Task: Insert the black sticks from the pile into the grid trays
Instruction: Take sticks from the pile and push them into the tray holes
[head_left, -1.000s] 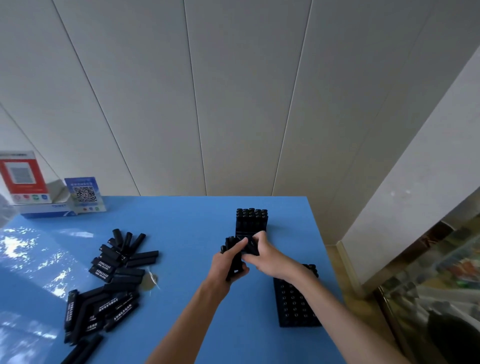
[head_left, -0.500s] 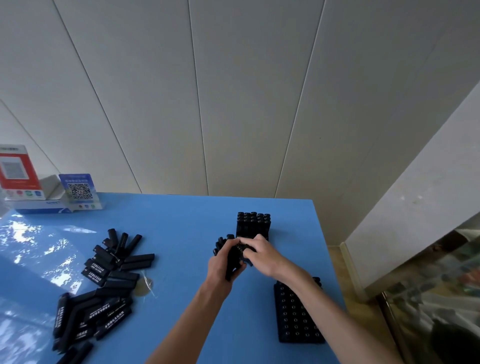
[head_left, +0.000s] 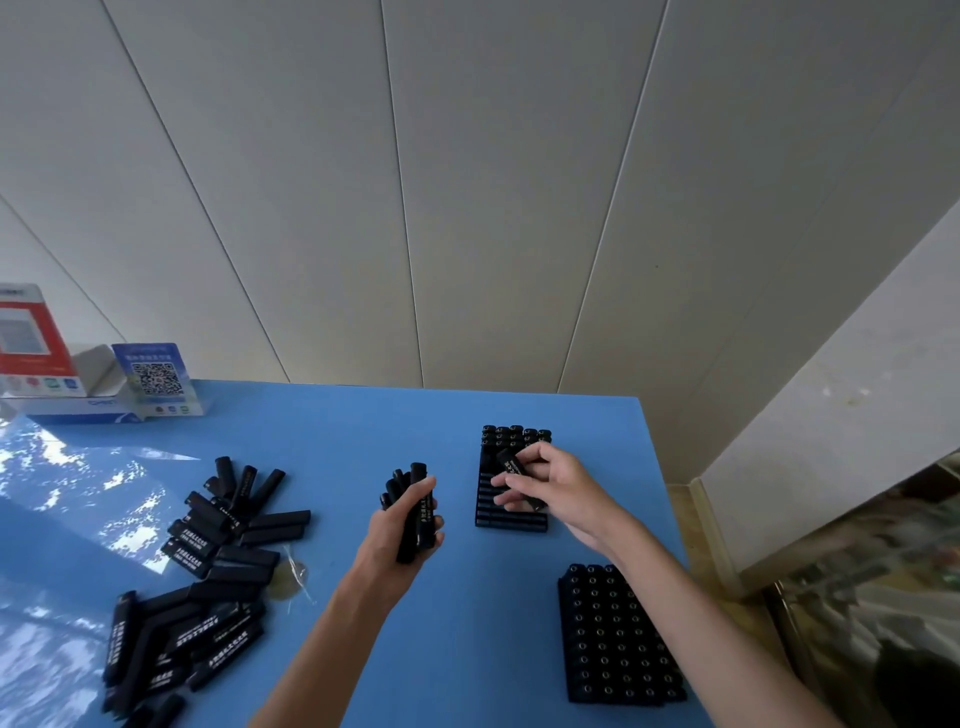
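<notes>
The left hand (head_left: 402, 525) grips a bundle (head_left: 413, 506) of sticks; the right hand (head_left: 553, 483) pinches one stick (head_left: 511, 464) over the far tray (head_left: 511, 519) — the pile (head_left: 208, 571) lies left, a second tray (head_left: 615, 634) nearer.

Two bare forearms are seen, with no sleeves reaching into view. Nothing is worn on the left hand (head_left: 402, 525) or the right hand (head_left: 563, 488): no gloves, rings, watch or bands can be made out at the wrists.
</notes>
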